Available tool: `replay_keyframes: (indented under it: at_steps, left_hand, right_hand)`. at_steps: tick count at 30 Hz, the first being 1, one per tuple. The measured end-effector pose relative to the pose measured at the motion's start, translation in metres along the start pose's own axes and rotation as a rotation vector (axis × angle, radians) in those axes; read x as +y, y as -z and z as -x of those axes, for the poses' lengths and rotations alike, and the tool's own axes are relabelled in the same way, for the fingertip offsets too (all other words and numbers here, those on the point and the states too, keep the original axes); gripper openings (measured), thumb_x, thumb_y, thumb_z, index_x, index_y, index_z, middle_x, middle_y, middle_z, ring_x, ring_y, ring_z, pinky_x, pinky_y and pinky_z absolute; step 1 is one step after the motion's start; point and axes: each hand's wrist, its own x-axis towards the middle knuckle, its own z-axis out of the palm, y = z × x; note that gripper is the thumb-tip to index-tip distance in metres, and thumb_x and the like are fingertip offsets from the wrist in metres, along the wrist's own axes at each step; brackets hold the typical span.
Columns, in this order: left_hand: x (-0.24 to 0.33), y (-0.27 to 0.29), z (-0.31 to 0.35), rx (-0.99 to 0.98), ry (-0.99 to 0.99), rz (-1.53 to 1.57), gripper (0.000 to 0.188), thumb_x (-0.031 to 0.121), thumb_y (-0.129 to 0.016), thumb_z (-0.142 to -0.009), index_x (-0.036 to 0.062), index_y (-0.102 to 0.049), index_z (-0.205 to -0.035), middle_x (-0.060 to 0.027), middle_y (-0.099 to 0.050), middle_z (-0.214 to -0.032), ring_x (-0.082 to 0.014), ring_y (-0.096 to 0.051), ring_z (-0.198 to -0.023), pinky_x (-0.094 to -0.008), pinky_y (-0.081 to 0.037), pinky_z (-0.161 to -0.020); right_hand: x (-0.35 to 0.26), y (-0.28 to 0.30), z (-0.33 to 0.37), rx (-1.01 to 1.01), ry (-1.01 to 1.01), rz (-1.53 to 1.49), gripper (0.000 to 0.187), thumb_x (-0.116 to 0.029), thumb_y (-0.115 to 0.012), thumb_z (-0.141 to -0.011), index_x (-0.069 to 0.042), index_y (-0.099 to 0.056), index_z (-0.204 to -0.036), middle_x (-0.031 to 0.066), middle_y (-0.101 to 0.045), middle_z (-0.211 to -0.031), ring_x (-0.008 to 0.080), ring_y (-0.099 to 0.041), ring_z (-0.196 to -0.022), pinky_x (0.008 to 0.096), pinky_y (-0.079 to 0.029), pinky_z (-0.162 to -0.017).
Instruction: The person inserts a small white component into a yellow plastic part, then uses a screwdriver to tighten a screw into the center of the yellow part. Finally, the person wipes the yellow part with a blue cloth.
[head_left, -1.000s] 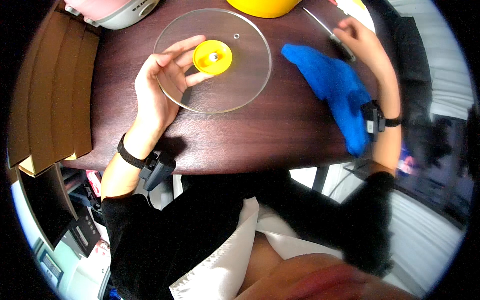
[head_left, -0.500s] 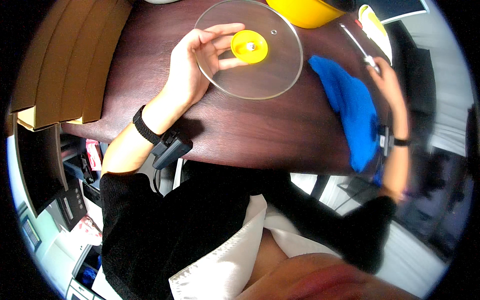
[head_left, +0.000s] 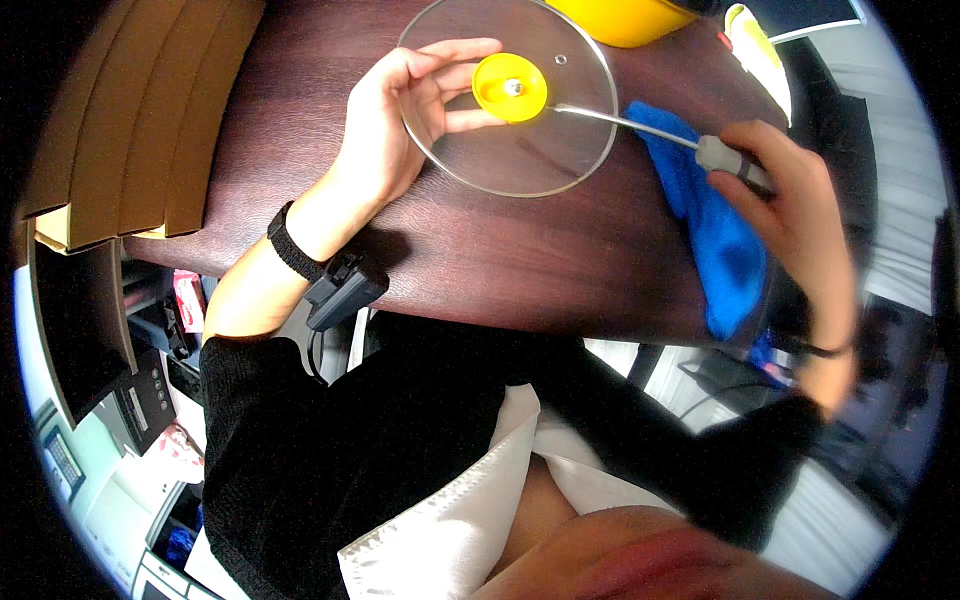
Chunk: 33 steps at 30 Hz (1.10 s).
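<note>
Dark reddish-brown table (head_left: 470, 260) spreads across the upper middle of the frame. At upper centre is the round clear glass lid (head_left: 570, 150); my left hand (head_left: 392, 125) holds its yellow round knob (head_left: 511, 105) by the left side. My right hand (head_left: 795, 195) grips a grey-handled metal screwdriver (head_left: 712, 153), its tip just beside the knob. If the tip meets the small silver screw (head_left: 514, 87) so slanted, it may slip and scratch the glass; if my left fingers loosen, the lid could turn.

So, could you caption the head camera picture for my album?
Left hand holding a glass lid, right hand pointing a screwdriver toward its yellow knob, blue cloth nearby.
</note>
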Motion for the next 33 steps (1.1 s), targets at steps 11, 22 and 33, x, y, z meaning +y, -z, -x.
replay_keyframes:
  at_steps: [11,22,33]
  left_hand:
    - [-0.005,0.0,0.002,0.026,-0.017,-0.034,0.062,0.03,-0.034,-0.088,-0.0114,-0.044,-0.132,-0.027,-0.056,-0.128,-0.0349,-0.056,-0.118,-0.0464,-0.045,-0.101]
    - [-0.006,0.001,0.002,0.019,-0.027,-0.041,0.061,0.03,-0.034,-0.088,-0.0109,-0.045,-0.131,-0.0256,-0.057,-0.126,-0.0338,-0.057,-0.117,-0.0441,-0.046,-0.099]
    - [-0.004,0.0,0.006,-0.014,-0.091,-0.235,0.062,0.036,-0.04,-0.086,-0.005,-0.048,-0.132,-0.0213,-0.058,-0.127,-0.0285,-0.056,-0.117,-0.0417,-0.045,-0.099]
  right_hand:
    - [-0.009,-0.013,-0.012,0.015,-0.015,0.023,0.026,-0.017,-0.072,-0.082,-0.003,-0.062,-0.101,0.0183,-0.065,-0.088,0.0366,-0.065,-0.077,0.0386,-0.052,-0.066]
    - [-0.011,-0.014,-0.012,-0.001,-0.012,0.017,0.025,-0.018,-0.07,-0.083,-0.002,-0.062,-0.101,0.0187,-0.064,-0.087,0.0379,-0.063,-0.075,0.0397,-0.05,-0.064]
    - [-0.033,0.011,-0.032,-0.168,0.035,0.123,0.02,-0.018,-0.065,-0.089,-0.002,-0.063,-0.102,0.0134,-0.066,-0.08,0.0236,-0.064,-0.063,0.0313,-0.048,-0.058]
